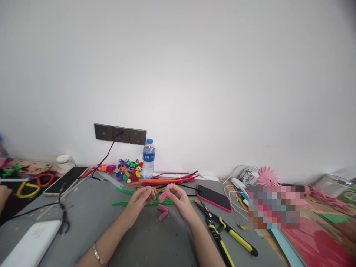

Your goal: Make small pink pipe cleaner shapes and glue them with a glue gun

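My right hand (178, 200) pinches a folded pink pipe cleaner (164, 195) between thumb and fingers. Close beside it, my left hand (141, 200) has its fingers curled and pressed together; what lies between the tips, if anything, is too small to make out. Below both hands a second bent pink pipe cleaner (162, 211) rests on the grey tabletop. Long green pipe cleaners (122, 203) lie behind and partly under the hands. Farther back is a bundle of orange, red and purple pipe cleaners (167, 181).
Pliers with yellow-black handles (236, 237) and a pink-edged phone (213, 197) lie at right. A water bottle (148, 161) stands by the wall near small colourful figures (130, 170). At left are a white power bank (33, 244), cable, another phone (66, 180) and scissors (29, 189).
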Demonstrator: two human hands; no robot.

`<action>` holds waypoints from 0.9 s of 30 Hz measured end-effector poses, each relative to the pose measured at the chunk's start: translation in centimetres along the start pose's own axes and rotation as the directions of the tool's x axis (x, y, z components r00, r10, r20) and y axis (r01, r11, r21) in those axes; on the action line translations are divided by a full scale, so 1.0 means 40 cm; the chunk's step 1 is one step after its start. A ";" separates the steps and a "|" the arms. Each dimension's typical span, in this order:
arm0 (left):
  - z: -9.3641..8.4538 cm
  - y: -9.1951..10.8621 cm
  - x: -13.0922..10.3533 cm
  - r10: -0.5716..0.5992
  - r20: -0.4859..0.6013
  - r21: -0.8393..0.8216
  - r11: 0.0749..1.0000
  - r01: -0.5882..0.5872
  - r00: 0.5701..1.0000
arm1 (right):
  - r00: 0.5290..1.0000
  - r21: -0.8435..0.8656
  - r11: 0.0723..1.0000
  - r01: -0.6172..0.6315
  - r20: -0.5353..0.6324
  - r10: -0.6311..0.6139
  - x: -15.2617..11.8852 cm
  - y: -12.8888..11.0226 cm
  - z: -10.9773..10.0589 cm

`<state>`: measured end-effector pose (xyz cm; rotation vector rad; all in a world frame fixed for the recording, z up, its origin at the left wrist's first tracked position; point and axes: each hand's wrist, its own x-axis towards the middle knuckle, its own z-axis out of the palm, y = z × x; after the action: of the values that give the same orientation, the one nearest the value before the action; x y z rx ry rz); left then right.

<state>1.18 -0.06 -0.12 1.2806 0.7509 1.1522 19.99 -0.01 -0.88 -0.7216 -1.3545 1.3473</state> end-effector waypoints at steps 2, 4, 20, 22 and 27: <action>0.002 0.002 0.001 -0.001 0.006 -0.004 1.000 0.001 1.000 | 1.000 0.002 1.000 -0.005 0.006 0.005 -0.001 0.003 0.000; 0.001 -0.001 0.002 0.011 0.014 0.018 1.000 -0.011 1.000 | 1.000 -0.007 1.000 -0.007 0.008 0.007 -0.001 0.006 0.000; -0.006 -0.024 0.004 -0.061 -0.017 0.030 0.998 0.062 0.998 | 1.000 0.006 1.000 -0.019 0.017 0.019 -0.001 -0.008 0.006; -0.001 -0.025 0.002 -0.070 -0.002 0.004 0.998 0.070 0.998 | 1.000 0.000 1.000 -0.020 0.014 0.020 -0.002 -0.011 0.007; -0.005 -0.027 0.001 -0.031 -0.022 0.085 0.996 0.033 0.999 | 1.000 0.001 1.000 -0.011 0.022 0.011 -0.003 -0.007 0.007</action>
<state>1.24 0.14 -1.20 1.3246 0.8408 1.1191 19.82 -0.26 -0.57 -0.7165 -1.3687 1.3685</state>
